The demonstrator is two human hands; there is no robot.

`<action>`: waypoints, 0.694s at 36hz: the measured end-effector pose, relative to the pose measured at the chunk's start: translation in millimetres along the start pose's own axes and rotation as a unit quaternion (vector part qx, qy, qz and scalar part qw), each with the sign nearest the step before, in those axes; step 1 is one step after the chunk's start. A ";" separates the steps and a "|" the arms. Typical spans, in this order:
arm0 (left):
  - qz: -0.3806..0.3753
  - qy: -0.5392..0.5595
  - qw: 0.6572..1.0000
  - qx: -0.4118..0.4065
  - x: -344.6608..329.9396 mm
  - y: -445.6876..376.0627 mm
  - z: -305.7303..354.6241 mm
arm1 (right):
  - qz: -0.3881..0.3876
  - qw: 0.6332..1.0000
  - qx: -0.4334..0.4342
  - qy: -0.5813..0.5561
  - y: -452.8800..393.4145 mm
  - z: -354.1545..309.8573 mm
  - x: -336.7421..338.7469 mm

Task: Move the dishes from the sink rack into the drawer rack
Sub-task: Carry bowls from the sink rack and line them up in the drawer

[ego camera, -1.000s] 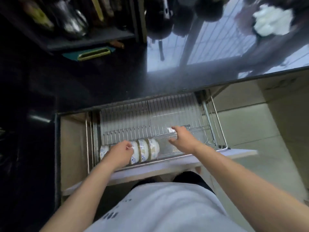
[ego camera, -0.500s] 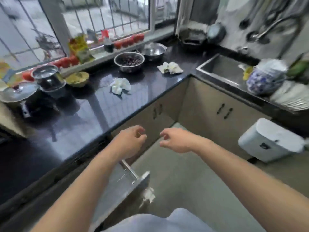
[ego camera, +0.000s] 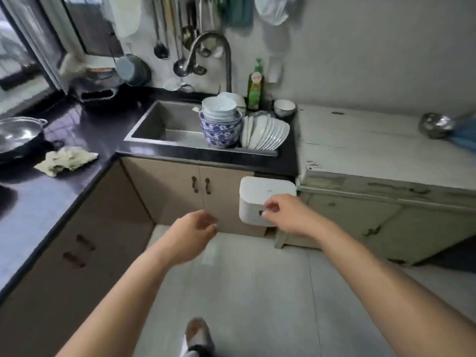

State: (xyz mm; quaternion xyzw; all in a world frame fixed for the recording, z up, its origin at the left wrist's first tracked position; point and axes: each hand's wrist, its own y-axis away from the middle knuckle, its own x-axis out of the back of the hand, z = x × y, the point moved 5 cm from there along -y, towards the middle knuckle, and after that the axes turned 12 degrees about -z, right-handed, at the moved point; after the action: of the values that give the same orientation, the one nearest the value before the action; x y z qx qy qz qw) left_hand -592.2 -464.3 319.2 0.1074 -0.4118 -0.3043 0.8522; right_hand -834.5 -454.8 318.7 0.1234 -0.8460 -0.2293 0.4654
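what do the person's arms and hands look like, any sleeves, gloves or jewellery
Both forearms are bare as far as the picture shows them, with no sleeve reaching into view. The left hand and right hand wear no gloves. No ring, watch or bracelet shows on either hand or wrist, though the picture is slightly blurred.

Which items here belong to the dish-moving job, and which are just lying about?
Job: stacked blue-patterned bowls, row of white plates, empty left hand, empty right hand.
Lying about: rag, soap bottle, wok.
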 end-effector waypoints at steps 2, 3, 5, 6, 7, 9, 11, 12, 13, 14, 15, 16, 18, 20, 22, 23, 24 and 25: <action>-0.016 0.008 1.000 -0.004 0.2 -26.9 2.0 | -0.007 1.000 -0.012 -0.016 -17.4 16.1 5.4; -0.019 0.013 1.000 -0.007 4.0 -44.3 4.0 | -0.007 1.000 -0.013 -0.022 -29.9 20.2 13.0; -0.014 0.021 1.000 -0.009 14.6 -72.1 7.3 | -0.002 1.000 -0.012 -0.029 -50.8 18.9 28.8; -0.007 0.024 1.000 -0.010 21.8 -92.7 8.7 | 0.001 1.000 -0.014 -0.028 -66.6 17.9 40.1; 0.000 0.027 1.000 -0.011 29.0 -110.7 11.3 | 0.005 1.000 -0.011 -0.025 -80.6 15.9 50.6; 0.013 0.036 0.999 -0.012 40.7 -143.2 16.2 | 0.012 1.000 -0.010 -0.021 -102.8 12.8 69.9; 0.001 0.044 0.999 -0.013 46.3 -168.6 25.2 | 0.010 0.999 -0.011 -0.032 -118.8 14.1 84.0; -0.011 0.043 0.999 -0.013 49.5 -187.3 32.0 | 0.009 0.999 -0.015 -0.040 -131.5 18.7 95.2; -0.026 0.036 0.999 -0.014 53.3 -207.4 40.4 | 0.009 0.999 -0.021 -0.050 -145.3 24.9 107.9; -0.037 0.029 0.999 -0.017 55.9 -219.1 48.4 | 0.015 0.998 -0.025 -0.062 -152.7 30.9 116.2; -0.043 0.023 0.999 -0.022 60.5 -234.9 58.1 | 0.029 0.996 -0.030 -0.078 -161.9 39.1 128.2; -0.052 0.016 0.998 -0.028 64.0 -252.9 67.8 | 0.043 0.994 -0.038 -0.095 -172.1 50.3 139.2; -0.061 0.004 0.998 -0.034 69.0 -275.0 82.7 | 0.058 0.989 -0.050 -0.126 -182.1 70.3 149.5; -0.068 0.005 0.997 -0.040 71.3 -300.2 94.7 | 0.071 0.984 -0.058 -0.154 -195.0 94.2 155.9; -0.068 0.017 0.997 -0.037 72.8 -324.3 102.8 | 0.079 0.980 -0.067 -0.170 -211.2 115.5 163.3; -0.067 0.023 0.997 -0.031 73.6 -332.4 105.0 | 0.079 0.978 -0.072 -0.176 -218.6 123.1 167.0; -0.067 0.031 0.997 -0.023 73.5 -344.7 107.5 | 0.078 0.977 -0.076 -0.184 -231.1 131.1 174.8; -0.069 0.040 0.997 -0.015 73.0 -354.7 109.1 | 0.079 0.976 -0.076 -0.190 -242.6 136.9 182.9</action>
State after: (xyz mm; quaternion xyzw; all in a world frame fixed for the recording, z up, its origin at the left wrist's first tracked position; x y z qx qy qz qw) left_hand -793.9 -782.1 281.5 0.1350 -0.3642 -0.3636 0.8467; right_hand -1049.3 -704.4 267.1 -0.0256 -0.9058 -0.2750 0.3213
